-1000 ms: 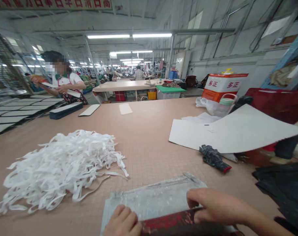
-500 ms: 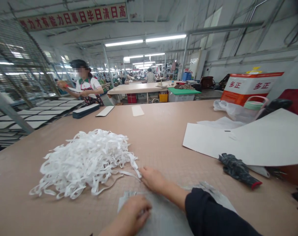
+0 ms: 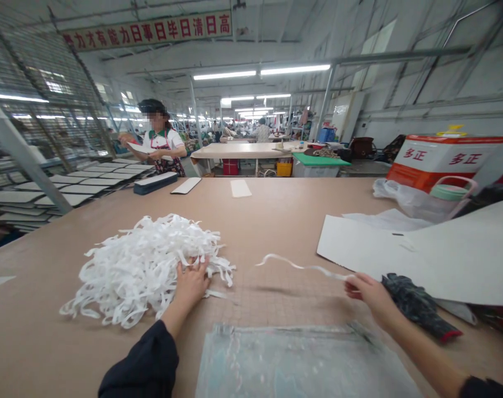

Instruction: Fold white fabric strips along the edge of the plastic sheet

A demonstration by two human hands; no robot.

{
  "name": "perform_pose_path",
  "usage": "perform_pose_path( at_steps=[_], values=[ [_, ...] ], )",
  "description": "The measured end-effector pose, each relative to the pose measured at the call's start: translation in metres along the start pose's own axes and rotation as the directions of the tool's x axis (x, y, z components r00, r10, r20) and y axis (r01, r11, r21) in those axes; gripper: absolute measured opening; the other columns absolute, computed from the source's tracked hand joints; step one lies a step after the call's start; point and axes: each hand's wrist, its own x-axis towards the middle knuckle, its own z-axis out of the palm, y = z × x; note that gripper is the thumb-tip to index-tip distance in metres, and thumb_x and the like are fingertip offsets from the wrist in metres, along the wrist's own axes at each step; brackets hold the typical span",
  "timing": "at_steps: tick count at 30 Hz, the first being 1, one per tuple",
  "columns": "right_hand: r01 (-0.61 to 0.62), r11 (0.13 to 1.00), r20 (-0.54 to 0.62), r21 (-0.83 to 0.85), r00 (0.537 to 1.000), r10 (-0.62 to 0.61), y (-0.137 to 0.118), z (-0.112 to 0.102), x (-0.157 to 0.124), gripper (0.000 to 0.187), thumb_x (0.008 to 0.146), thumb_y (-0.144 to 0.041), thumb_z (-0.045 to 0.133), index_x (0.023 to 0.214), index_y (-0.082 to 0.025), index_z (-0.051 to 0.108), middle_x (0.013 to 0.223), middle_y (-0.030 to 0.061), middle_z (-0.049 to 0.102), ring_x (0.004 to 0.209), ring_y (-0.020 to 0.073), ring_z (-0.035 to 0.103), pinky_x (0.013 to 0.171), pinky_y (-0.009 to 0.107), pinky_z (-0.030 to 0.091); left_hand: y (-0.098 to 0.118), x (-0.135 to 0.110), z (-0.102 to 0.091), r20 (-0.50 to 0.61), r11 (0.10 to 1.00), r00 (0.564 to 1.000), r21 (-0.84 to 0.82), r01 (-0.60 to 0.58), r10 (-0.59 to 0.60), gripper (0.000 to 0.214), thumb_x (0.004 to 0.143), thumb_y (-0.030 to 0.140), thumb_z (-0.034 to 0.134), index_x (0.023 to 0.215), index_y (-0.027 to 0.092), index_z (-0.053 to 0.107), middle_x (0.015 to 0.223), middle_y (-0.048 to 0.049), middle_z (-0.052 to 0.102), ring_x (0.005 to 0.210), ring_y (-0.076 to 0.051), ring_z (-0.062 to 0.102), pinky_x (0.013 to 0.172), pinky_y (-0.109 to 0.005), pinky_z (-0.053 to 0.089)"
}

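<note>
- Since half a second ago, right hand (image 3: 365, 290) has left the edge of the pile of white strips (image 3: 139, 265) and swung right; left hand (image 3: 192, 282) has gone from the clear sleeve (image 3: 301, 362) to the pile
- Right hand: closed in a pinch on one end of a single strip (image 3: 301, 267), which arcs free above the table (image 3: 276, 221), far end trailing toward the pile
- Left hand: flat, fingers spread, pressing the pile's right flank, gripping nothing
- Handling, judged: strip very light, limp, apt to snag on its neighbours; pinch at an end
- Dark bundle (image 3: 417, 307) lies just beside right hand
</note>
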Motion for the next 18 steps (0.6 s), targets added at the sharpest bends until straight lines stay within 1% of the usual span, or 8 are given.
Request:
perform_pose_path(
  at_steps=[2, 4, 6, 8, 10, 12, 15, 18],
  values=[
    [-0.016, 1.000, -0.146, -0.025, 0.989, 0.012, 0.010, -0.037, 0.001, 0.026, 0.068, -0.044, 0.049, 0.061, -0.020, 0.052, 0.061, 0.0045, 0.059, 0.065, 0.0217, 0.059, 0.060, 0.031, 0.047, 0.009, 0.001, -0.005, 0.006, 1.000, 1.000, -0.009, 0.004, -0.004, 0.054, 0.075, 0.021, 0.049, 0.128, 0.017, 0.039, 0.127, -0.0142, 0.049, 0.120, -0.034, 0.037, 0.098, -0.058, 0.016],
    [0.016, 0.988, -0.221, -0.153, 0.974, -0.050, 0.004, -0.051, -0.007, 0.027, 0.068, -0.046, 0.051, 0.068, -0.020, 0.056, 0.067, 0.0055, 0.063, 0.071, 0.0239, 0.060, 0.062, 0.032, 0.047, 0.027, 0.000, -0.016, -0.011, 1.000, 1.000, -0.014, 0.000, -0.001, 0.053, 0.073, 0.016, 0.048, 0.125, 0.015, 0.042, 0.131, -0.0158, 0.044, 0.122, -0.034, 0.034, 0.098, -0.057, 0.018],
    [0.121, 0.953, -0.212, -0.276, 0.960, -0.183, -0.014, -0.040, -0.023, 0.026, 0.070, -0.045, 0.050, 0.075, -0.021, 0.058, 0.077, 0.0061, 0.065, 0.075, 0.0235, 0.060, 0.070, 0.033, 0.046, 0.054, -0.004, -0.032, -0.034, 0.993, 0.999, -0.108, -0.041, 0.038, 0.047, 0.074, 0.013, 0.046, 0.120, 0.014, 0.047, 0.131, -0.0151, 0.044, 0.123, -0.032, 0.034, 0.099, -0.052, 0.022],
    [0.331, 0.876, -0.093, -0.351, 0.918, -0.384, -0.035, -0.011, -0.042, 0.021, 0.075, -0.040, 0.048, 0.078, -0.022, 0.057, 0.088, 0.0078, 0.065, 0.085, 0.0232, 0.059, 0.079, 0.033, 0.044, 0.086, -0.013, -0.049, -0.020, 0.900, 0.993, -0.421, -0.112, 0.114, 0.033, 0.078, 0.017, 0.044, 0.109, 0.016, 0.056, 0.117, -0.0123, 0.056, 0.113, -0.026, 0.045, 0.095, -0.044, 0.032],
    [0.517, 0.769, 0.053, -0.376, 0.840, -0.539, -0.051, 0.025, -0.061, 0.017, 0.080, -0.032, 0.043, 0.081, -0.021, 0.057, 0.090, 0.0087, 0.065, 0.088, 0.0222, 0.059, 0.082, 0.034, 0.043, 0.117, -0.028, -0.063, 0.130, 0.640, 0.971, -0.768, -0.031, 0.203, 0.025, 0.082, 0.028, 0.042, 0.089, 0.016, 0.062, 0.090, -0.0074, 0.064, 0.089, -0.021, 0.056, 0.081, -0.035, 0.042],
    [0.644, 0.655, 0.160, -0.396, 0.751, -0.641, -0.060, 0.058, -0.079, 0.017, 0.084, -0.024, 0.040, 0.083, -0.020, 0.057, 0.090, 0.0096, 0.065, 0.088, 0.0212, 0.058, 0.082, 0.034, 0.044, 0.142, -0.045, -0.072, 0.317, 0.339, 0.905, -0.916, 0.214, 0.285, 0.031, 0.082, 0.040, 0.043, 0.080, 0.015, 0.062, 0.077, -0.0050, 0.064, 0.075, -0.018, 0.058, 0.070, -0.031, 0.045],
    [0.781, 0.489, 0.308, -0.389, 0.610, -0.730, -0.060, 0.093, -0.101, 0.022, 0.085, -0.013, 0.036, 0.087, -0.018, 0.058, 0.088, 0.0099, 0.064, 0.085, 0.0206, 0.057, 0.079, 0.035, 0.045, 0.161, -0.066, -0.076, 0.479, -0.094, 0.817, -0.842, 0.531, 0.321, 0.042, 0.077, 0.053, 0.048, 0.081, 0.013, 0.061, 0.076, -0.0049, 0.063, 0.074, -0.017, 0.058, 0.067, -0.028, 0.045],
    [0.842, 0.414, 0.354, -0.346, 0.526, -0.773, -0.052, 0.108, -0.114, 0.032, 0.081, -0.005, 0.035, 0.104, -0.014, 0.056, 0.100, 0.0121, 0.062, 0.091, 0.0220, 0.055, 0.081, 0.038, 0.044, 0.161, -0.075, -0.075, 0.572, -0.347, 0.767, -0.684, 0.642, 0.292, 0.043, 0.069, 0.056, 0.058, 0.080, 0.013, 0.060, 0.072, -0.0024, 0.060, 0.071, -0.015, 0.058, 0.062, -0.025, 0.044]
  ],
)
